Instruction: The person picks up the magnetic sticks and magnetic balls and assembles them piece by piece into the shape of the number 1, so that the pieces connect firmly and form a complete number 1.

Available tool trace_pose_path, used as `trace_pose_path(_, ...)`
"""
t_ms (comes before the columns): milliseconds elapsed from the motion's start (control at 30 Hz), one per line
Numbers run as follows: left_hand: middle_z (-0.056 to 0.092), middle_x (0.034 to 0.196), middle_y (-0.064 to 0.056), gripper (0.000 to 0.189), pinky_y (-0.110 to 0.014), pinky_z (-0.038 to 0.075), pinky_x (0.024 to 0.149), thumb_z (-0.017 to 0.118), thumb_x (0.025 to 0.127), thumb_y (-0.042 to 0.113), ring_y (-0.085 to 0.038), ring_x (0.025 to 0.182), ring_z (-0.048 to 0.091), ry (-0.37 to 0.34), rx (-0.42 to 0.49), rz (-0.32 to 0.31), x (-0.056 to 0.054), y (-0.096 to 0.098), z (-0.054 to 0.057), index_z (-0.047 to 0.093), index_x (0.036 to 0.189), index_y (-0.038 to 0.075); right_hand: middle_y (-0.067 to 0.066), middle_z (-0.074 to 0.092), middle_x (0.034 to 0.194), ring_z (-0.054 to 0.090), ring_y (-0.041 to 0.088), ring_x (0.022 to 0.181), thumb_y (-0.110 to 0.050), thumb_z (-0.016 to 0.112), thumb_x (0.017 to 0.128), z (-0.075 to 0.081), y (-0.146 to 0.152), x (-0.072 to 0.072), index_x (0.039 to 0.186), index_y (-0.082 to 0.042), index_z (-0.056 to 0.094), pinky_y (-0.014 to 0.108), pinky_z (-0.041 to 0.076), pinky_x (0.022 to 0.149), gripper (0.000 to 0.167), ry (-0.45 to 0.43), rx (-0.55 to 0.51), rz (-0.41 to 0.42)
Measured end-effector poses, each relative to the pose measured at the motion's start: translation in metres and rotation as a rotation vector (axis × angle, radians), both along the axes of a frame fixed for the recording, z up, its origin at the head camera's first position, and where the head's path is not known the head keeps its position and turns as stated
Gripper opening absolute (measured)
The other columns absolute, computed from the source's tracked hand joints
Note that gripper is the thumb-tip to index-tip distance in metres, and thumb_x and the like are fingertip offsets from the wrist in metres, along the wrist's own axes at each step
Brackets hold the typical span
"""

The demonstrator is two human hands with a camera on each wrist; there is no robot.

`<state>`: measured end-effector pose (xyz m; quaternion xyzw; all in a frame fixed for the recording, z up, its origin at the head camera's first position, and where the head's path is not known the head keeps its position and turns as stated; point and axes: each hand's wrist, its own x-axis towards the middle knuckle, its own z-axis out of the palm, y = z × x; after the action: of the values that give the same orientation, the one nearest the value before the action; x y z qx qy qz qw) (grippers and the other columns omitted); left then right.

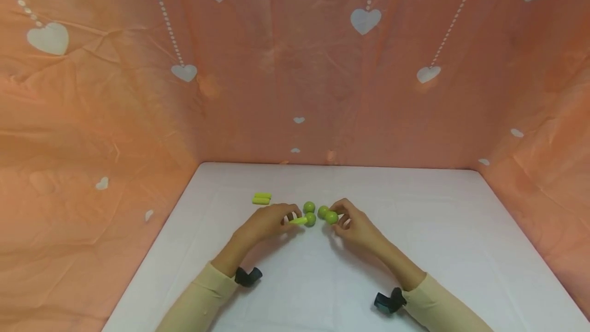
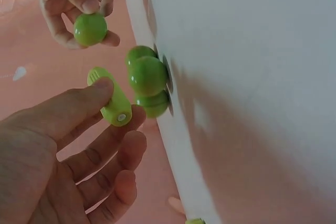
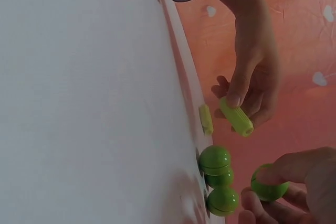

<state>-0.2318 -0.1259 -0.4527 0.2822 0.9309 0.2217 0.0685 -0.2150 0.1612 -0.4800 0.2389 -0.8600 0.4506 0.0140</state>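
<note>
Between thumb and forefinger, my left hand (image 1: 274,219) pinches a short, ribbed yellow-green rod (image 2: 110,97). A small pale spot shows in the rod's end face, and the other fingers are bent loosely. My right hand (image 1: 361,227) grips a glossy green ball (image 3: 269,182) with the thumb and fingers, raised off the table. Between the hands, three more green balls sit on the table: a far ball (image 1: 309,207), a near ball (image 1: 311,219) and one ball (image 1: 323,212) beside my right hand. A seam line runs round the balls in the right wrist view.
Two more yellow-green rods (image 1: 261,198) lie side by side on the white table (image 1: 295,281), beyond my left hand. Orange cloth (image 1: 322,91) with pale hearts stands behind the table and along both sides. A dark wrist camera (image 1: 390,301) sits on the right wrist.
</note>
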Motion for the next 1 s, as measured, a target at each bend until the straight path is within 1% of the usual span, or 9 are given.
trace_pose_path(133, 0.075, 0.105, 0.003, 0.020, -0.038, 0.057, 0.082, 0.078, 0.101, 0.026, -0.016, 0.093, 0.070, -0.021, 0.010, -0.006, 0.001, 0.005, 0.000, 0.072, 0.121, 0.024, 0.014, 0.071, 0.119, 0.065, 0.011, 0.085, 0.005, 0.078, 0.092, 0.001, 0.004, 0.000, 0.126, -0.006, 0.061, 0.026, 0.055, 0.073, 0.039, -0.031, -0.046, 0.005)
trace_pose_path(300, 0.074, 0.104, 0.005, 0.020, -0.036, 0.057, 0.081, 0.078, 0.102, 0.029, -0.013, 0.092, 0.069, -0.043, 0.016, -0.006, 0.002, 0.011, -0.002, 0.071, 0.120, 0.025, 0.014, 0.070, 0.122, 0.067, 0.012, 0.086, 0.000, 0.080, 0.094, 0.000, 0.009, 0.000, 0.128, -0.007, 0.064, 0.027, 0.057, 0.074, 0.039, -0.072, -0.096, 0.021)
trace_pose_path(433, 0.074, 0.103, 0.006, 0.019, -0.034, 0.056, 0.080, 0.077, 0.102, 0.030, -0.012, 0.091, 0.068, -0.034, 0.017, -0.035, 0.002, 0.017, -0.006, 0.071, 0.119, 0.024, 0.015, 0.070, 0.123, 0.068, 0.015, 0.082, -0.002, 0.079, 0.095, -0.001, 0.013, 0.000, 0.131, -0.006, 0.065, 0.027, 0.057, 0.070, 0.039, -0.096, -0.131, 0.030)
trace_pose_path(567, 0.074, 0.100, 0.007, 0.022, -0.032, 0.055, 0.079, 0.077, 0.102, 0.031, -0.010, 0.090, 0.068, -0.022, 0.018, -0.046, 0.002, 0.021, -0.006, 0.072, 0.121, 0.022, 0.016, 0.070, 0.123, 0.070, 0.024, 0.076, -0.003, 0.078, 0.097, -0.002, 0.015, 0.001, 0.134, -0.003, 0.066, 0.030, 0.058, 0.064, 0.040, -0.111, -0.168, 0.044)
trace_pose_path(700, 0.074, 0.099, 0.008, 0.021, -0.032, 0.055, 0.078, 0.077, 0.102, 0.031, -0.009, 0.089, 0.067, -0.037, 0.029, -0.034, 0.003, 0.026, -0.005, 0.072, 0.120, 0.022, 0.021, 0.069, 0.127, 0.071, 0.034, 0.078, -0.004, 0.077, 0.098, -0.002, 0.018, 0.001, 0.137, 0.003, 0.064, 0.035, 0.060, 0.063, 0.042, -0.106, -0.201, 0.063)
trace_pose_path(867, 0.072, 0.097, 0.008, 0.020, -0.030, 0.054, 0.076, 0.078, 0.101, 0.033, -0.008, 0.086, 0.065, -0.031, 0.036, -0.038, 0.004, 0.033, -0.006, 0.071, 0.116, 0.021, 0.025, 0.070, 0.127, 0.072, 0.031, 0.080, -0.005, 0.079, 0.097, -0.003, 0.020, 0.000, 0.138, 0.004, 0.062, 0.033, 0.060, 0.065, 0.045, -0.101, -0.216, 0.033)
trace_pose_path(1000, 0.072, 0.094, 0.009, 0.021, -0.029, 0.053, 0.074, 0.078, 0.101, 0.032, -0.006, 0.083, 0.064, -0.028, 0.049, -0.030, 0.006, 0.038, -0.007, 0.071, 0.117, 0.021, 0.027, 0.068, 0.125, 0.071, 0.029, 0.080, -0.003, 0.079, 0.097, -0.003, 0.021, 0.000, 0.134, 0.004, 0.060, 0.034, 0.061, 0.065, 0.042, -0.146, -0.259, 0.016)
